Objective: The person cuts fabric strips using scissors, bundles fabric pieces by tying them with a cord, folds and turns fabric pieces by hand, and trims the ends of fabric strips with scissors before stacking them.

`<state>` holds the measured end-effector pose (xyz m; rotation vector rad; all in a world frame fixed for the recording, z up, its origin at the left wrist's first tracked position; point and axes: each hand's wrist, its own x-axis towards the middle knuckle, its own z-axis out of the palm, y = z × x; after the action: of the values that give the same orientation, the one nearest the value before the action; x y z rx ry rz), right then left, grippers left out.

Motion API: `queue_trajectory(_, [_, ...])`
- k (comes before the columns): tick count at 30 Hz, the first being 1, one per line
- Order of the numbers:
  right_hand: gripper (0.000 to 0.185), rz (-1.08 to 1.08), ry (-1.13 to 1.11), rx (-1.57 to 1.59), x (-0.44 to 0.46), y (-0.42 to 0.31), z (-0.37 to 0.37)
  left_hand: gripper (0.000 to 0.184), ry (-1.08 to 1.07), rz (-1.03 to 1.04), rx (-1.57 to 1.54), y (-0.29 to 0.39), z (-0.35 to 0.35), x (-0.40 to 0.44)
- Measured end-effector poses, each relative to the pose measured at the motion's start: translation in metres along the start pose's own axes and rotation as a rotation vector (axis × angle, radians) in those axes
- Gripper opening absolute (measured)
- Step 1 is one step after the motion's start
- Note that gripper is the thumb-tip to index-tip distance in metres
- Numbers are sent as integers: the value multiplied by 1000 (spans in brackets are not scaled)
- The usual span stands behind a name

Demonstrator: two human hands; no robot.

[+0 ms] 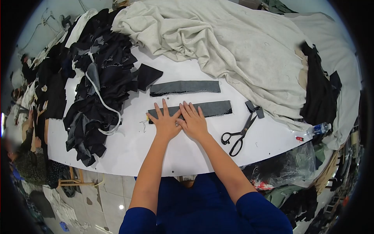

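Observation:
Both my hands lie flat on a dark grey strip of fabric (216, 108) on the white table. My left hand (166, 123) rests on its left part with the fingers spread. Beside it, my right hand (193, 120) presses on the middle of the strip, fingers stretched out and thumb near the left hand. A second dark grey strip (185, 87) lies just beyond, roughly parallel, with a frayed black lower edge. To the right of my hands, black-handled scissors (242, 133) lie with their tips against a small dark fabric scrap (257, 109).
A heap of black fabric pieces (105, 78) with a white cord (102, 101) covers the table's left side. Cream cloth (249, 46) spreads over the back and right. A plastic bottle (319, 128) lies at the right edge. Another person (29, 163) is at far left.

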<state>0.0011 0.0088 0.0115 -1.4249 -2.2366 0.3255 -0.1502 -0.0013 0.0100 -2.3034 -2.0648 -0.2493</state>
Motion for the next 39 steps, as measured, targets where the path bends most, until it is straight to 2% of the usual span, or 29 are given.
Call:
queue_trajectory(3, [73,135,71,-165,-8,27,-13,60,-8,2,-92,6,-17,-1])
queue_trajectory(8, [71,223,27,-295,-21,86,-45,61,-33,-14,-82,8,-22,-1])
queue_trajectory(12, [50,273,-96,-406,-25,112,-75,61,-45,-16,-79,8,-22,-1])
queue_trajectory(15, [49,216,-89,-435,-28,124,-78,62,-64,-17,-84,8,-23,-1])
queue_trajectory(18, [48,229,-62,-403,-29,124,-75,63,-139,-24,-62,14,-26,1])
queue_trajectory(20, [48,232,-51,-385,-30,125,-74,64,-49,-25,-40,21,-24,0])
queue_trajectory(22, [48,241,-51,-358,-30,125,-72,61,88,78,-75,48,-20,6])
queue_trajectory(25, [48,214,-17,-371,-31,127,-70,54,103,345,-211,104,-17,14])
queue_trajectory(27, [48,187,-15,-388,-32,130,-71,55,128,417,-298,127,0,21])
queue_trajectory(30, [46,144,1,-396,-30,140,-72,56,139,395,-357,137,18,23])
queue_trajectory(32, [47,253,96,-209,-29,144,-80,56,150,393,-360,137,20,20])
queue_trajectory(33, [43,253,236,-244,-33,147,-88,56,164,395,-338,137,20,20])
queue_trajectory(35, [38,418,461,326,-54,128,-116,56,178,391,-320,137,20,20])
queue_trajectory(36, [31,600,458,440,-65,107,-127,56,180,391,-310,137,21,20])
queue_trajectory(37, [27,574,377,344,-81,87,-132,56,184,393,-302,137,21,21])
queue_trajectory(39, [23,331,279,32,-122,67,-106,55,177,396,-302,138,20,21])
